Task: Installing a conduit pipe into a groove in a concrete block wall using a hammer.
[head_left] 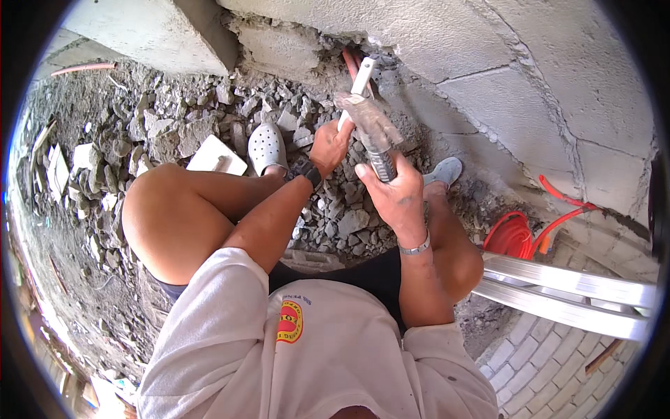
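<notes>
My left hand (329,145) is closed around a flat white strip (363,77) with a hole near its far end, which points at the broken base of the wall. What the fist covers of the strip is hidden. In my right hand (399,190) is a tool with a black ribbed grip (382,166); its grey-brown, dirty-looking head (368,117) is blurred, so its kind is unclear. That head passes in front of the strip close to my left fingers; whether they touch I cannot tell. Reddish pipes (350,64) come out of the wall's opening just beyond.
Broken concrete rubble (188,133) covers the ground around my grey clogs (266,149). A white rectangular piece (218,156) lies left of them. The block wall (481,91) rises ahead and right. Coiled orange-red conduit (508,236) and an aluminium ladder (565,279) lie at right.
</notes>
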`<act>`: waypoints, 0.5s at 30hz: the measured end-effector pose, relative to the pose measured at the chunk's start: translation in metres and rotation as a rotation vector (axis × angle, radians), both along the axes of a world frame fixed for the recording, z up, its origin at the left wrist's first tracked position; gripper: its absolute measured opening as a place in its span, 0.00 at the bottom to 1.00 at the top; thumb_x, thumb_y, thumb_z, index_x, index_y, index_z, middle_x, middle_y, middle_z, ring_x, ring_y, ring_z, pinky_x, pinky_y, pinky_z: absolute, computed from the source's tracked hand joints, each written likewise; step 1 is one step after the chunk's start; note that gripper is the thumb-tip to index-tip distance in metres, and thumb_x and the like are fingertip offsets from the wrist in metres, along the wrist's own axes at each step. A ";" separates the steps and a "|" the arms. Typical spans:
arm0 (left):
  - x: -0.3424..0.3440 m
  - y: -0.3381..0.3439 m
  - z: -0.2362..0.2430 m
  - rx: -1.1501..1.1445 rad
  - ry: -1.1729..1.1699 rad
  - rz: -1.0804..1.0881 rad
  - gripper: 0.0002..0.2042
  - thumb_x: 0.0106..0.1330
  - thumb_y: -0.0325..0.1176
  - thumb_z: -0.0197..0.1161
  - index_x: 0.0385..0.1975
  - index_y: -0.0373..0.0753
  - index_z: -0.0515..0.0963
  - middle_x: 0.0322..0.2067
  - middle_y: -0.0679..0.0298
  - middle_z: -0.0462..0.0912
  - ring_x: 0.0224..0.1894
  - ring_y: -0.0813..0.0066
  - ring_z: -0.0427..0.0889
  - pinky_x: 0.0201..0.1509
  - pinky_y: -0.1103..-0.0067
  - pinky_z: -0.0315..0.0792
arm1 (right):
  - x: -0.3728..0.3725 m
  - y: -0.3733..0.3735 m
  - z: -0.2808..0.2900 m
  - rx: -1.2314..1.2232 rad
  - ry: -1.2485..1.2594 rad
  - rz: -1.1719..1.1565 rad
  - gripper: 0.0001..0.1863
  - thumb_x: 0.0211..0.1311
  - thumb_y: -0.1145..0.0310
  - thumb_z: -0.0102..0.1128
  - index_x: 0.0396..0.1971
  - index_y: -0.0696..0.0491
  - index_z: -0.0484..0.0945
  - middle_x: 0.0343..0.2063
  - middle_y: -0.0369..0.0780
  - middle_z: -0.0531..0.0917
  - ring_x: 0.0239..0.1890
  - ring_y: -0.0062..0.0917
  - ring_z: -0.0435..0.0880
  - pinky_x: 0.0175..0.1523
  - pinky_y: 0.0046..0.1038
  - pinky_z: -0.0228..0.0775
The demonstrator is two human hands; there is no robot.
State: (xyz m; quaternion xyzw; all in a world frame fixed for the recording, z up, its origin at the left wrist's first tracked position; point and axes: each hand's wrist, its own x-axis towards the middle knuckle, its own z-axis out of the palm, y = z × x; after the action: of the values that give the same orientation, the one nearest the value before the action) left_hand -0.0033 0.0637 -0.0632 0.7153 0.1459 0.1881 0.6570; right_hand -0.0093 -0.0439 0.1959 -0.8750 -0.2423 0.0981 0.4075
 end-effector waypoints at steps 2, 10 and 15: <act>0.011 -0.013 0.036 -0.192 0.099 -0.043 0.24 0.67 0.50 0.52 0.23 0.29 0.73 0.15 0.62 0.69 0.21 0.77 0.64 0.27 0.74 0.64 | 0.001 -0.027 -0.022 -0.019 0.075 -0.064 0.14 0.49 0.65 0.68 0.23 0.58 0.73 0.15 0.45 0.76 0.19 0.40 0.76 0.27 0.34 0.67; 0.005 0.005 0.080 -0.469 0.281 -0.135 0.27 0.68 0.54 0.49 0.18 0.34 0.71 0.15 0.69 0.67 0.20 0.80 0.62 0.23 0.79 0.62 | -0.007 -0.026 -0.019 -0.105 0.100 -0.110 0.12 0.53 0.66 0.66 0.26 0.58 0.74 0.17 0.36 0.74 0.20 0.18 0.69 0.28 0.24 0.66; -0.001 0.006 0.112 -0.130 0.087 0.019 0.22 0.65 0.53 0.57 0.15 0.43 0.70 0.12 0.72 0.68 0.14 0.81 0.63 0.14 0.84 0.56 | 0.001 0.013 0.033 0.000 -0.368 0.120 0.13 0.50 0.68 0.69 0.26 0.56 0.72 0.19 0.43 0.77 0.20 0.39 0.78 0.25 0.35 0.68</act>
State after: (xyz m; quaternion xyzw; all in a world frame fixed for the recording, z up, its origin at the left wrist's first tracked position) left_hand -0.0041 0.0699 0.0491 0.6771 0.1929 0.1532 0.6934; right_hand -0.0083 -0.0307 0.2286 -0.8622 -0.3646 -0.0395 0.3495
